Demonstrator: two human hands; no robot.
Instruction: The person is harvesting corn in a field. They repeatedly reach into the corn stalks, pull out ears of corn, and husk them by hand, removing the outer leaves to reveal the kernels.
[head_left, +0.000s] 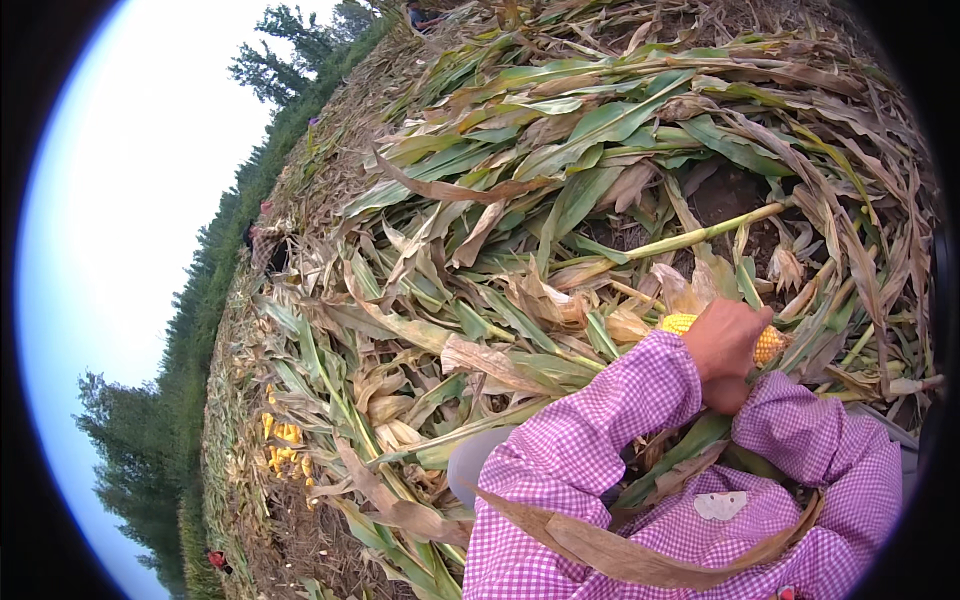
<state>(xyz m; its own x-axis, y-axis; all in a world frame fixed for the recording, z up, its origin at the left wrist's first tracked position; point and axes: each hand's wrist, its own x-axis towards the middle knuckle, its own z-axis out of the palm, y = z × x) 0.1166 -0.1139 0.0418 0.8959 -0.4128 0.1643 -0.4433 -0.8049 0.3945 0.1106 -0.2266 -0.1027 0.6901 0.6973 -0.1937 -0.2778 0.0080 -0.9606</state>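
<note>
A husked ear of yellow corn (769, 345) lies in my left hand (721, 339), which is closed around its middle; kernels show at both sides of the fist. Just below and against it is my right hand (726, 394), mostly hidden by the left hand and the sleeves, so its fingers cannot be seen. Pale dry corn husks (675, 289) stand just beyond the ear. A green-yellow corn stalk (705, 234) slants across the ground past my hands. Over my lap and checked sleeves hangs a long dry corn leaf (622, 555).
Felled corn stalks and leaves (600, 135) cover the ground ahead in thick layers. Several husked ears (285, 442) are heaped at the left. Farther off are a crouching person (266, 246), another person (421, 16) at the top and a tree line (225, 225).
</note>
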